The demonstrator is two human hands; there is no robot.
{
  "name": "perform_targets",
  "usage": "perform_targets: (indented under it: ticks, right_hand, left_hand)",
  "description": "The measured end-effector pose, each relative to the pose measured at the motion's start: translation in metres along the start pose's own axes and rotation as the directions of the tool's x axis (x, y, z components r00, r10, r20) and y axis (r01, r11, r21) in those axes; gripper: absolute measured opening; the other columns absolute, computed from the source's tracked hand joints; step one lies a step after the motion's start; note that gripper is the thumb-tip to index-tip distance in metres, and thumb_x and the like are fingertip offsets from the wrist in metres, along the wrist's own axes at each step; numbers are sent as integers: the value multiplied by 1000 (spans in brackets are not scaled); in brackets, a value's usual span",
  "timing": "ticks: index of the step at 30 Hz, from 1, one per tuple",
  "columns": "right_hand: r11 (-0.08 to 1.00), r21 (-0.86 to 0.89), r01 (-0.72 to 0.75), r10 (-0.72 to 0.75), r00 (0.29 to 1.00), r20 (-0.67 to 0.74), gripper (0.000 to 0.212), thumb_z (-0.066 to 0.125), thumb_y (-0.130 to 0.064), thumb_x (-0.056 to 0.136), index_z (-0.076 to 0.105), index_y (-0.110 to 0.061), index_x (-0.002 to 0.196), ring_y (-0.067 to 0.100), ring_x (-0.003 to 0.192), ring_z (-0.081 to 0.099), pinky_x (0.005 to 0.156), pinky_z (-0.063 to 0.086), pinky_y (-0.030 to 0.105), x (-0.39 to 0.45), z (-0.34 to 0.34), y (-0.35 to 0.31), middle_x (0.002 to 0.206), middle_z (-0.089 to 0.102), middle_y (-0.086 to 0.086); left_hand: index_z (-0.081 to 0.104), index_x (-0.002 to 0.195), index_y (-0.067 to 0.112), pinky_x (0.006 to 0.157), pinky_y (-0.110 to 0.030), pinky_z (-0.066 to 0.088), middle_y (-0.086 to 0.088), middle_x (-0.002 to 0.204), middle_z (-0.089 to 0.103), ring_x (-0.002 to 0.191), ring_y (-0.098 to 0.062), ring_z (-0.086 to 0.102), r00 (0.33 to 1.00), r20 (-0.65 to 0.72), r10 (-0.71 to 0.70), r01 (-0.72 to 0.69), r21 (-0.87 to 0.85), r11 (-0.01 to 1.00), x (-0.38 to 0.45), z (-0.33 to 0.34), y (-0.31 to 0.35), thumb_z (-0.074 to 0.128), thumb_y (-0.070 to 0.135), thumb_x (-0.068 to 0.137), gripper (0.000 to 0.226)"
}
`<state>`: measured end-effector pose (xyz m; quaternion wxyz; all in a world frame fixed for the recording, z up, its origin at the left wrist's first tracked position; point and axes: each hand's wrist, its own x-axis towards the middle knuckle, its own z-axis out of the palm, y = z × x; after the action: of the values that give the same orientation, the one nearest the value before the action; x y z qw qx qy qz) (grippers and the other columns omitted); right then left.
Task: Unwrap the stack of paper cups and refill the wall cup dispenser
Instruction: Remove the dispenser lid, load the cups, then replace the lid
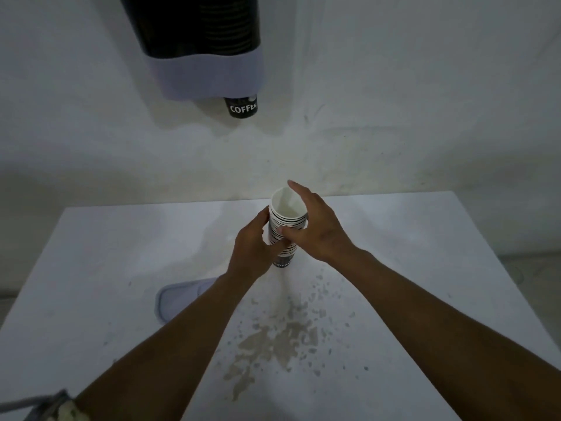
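Both hands on the stack of cups (284, 235): left hand (252, 250) wraps its side, right hand (315, 229) pinches near the rim. Light, crushable paper; grip the sides gently.

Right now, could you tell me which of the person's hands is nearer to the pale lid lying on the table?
Left. The left hand grips the cup stack directly above the pale lid, while the right hand holds the stack's far side, farther away.
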<state>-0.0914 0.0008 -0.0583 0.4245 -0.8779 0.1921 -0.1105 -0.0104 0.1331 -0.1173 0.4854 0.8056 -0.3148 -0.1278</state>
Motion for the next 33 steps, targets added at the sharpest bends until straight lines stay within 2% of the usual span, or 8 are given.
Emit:
perform_targets:
  ticks: [2, 7, 11, 14, 17, 21, 29, 33]
  right_hand:
    - [1000, 23, 10, -10, 1000, -21, 87, 82, -23, 75, 36, -29, 148, 21, 133, 45, 108, 46, 45, 4, -2, 7, 147, 48, 1]
    - [996, 77, 39, -36, 999, -36, 93, 82, -26, 69, 35, -27, 149, 19, 133, 45, 104, 49, 46, 13, -10, 17, 149, 47, -1]
    - [990, 140, -11, 16, 999, -35, 104, 86, -27, 69, 25, -28, 154, 16, 134, 44, 106, 47, 37, 13, -5, 21, 151, 44, -1]
    - [990, 140, -24, 24, 1000, -1, 101, 87, -23, 69, 29, -29, 151, 18, 124, 51, 97, 49, 28, 18, -8, 24, 141, 53, 1]
    - [989, 147, -11, 14, 1000, -15, 94, 86, -19, 69, 36, -30, 147, 17, 122, 53, 88, 46, 12, 17, -11, 28, 138, 55, -3]
    - [984, 175, -12, 25, 997, -72, 89, 86, -21, 72, 36, -30, 146, 11, 121, 49, 92, 46, 17, 9, -12, 30, 141, 52, -5]
    - [984, 175, 6, -2, 1000, -23, 94, 86, -19, 70, 34, -30, 147, 11, 122, 47, 95, 46, 20, 10, -13, 27, 141, 51, -5]
    - [979, 198, 36, -19, 996, -89, 91, 85, -22, 73, 34, -33, 146, 6, 120, 46, 88, 43, 6, 9, -12, 22, 135, 49, -14]
  left_hand:
    - [48, 142, 23, 97, -26, 52, 7, 134, 62, 115, -8, 60, 1000, -16, 0, 0, -7, 1000, 4, 4, -4, 79, 26, 80, 69]
    - [47, 144, 17, 96, -20, 52, 3, 138, 60, 119, -8, 59, 999, -5, 39, -39, -25, 999, 10, 9, -2, 77, 29, 83, 69]
    - [49, 142, 19, 94, -16, 51, 6, 134, 62, 116, -6, 60, 999, -17, 51, -52, -24, 998, 12, 10, 3, 76, 33, 83, 67]
    - [49, 142, 15, 95, -25, 54, 2, 135, 62, 118, -12, 61, 998, -27, 53, -54, -27, 998, 14, 11, 3, 77, 30, 82, 68]
    - [47, 144, 16, 96, -21, 52, 3, 138, 60, 121, -13, 59, 999, -13, 31, -31, -9, 999, 14, 13, 3, 75, 39, 81, 73]
    - [44, 146, 19, 100, -26, 52, 4, 142, 57, 124, -15, 58, 999, 39, 24, -24, 18, 1000, 15, 13, 4, 65, 54, 78, 80]
    - [48, 143, 13, 97, -29, 54, -1, 136, 62, 119, -18, 62, 997, 63, 51, -52, 25, 998, 13, 7, 4, 70, 47, 79, 76]
    - [49, 141, 16, 94, -27, 55, 2, 133, 64, 118, -16, 62, 995, 78, 62, -69, 83, 994, 17, -3, 7, 79, 36, 79, 72]
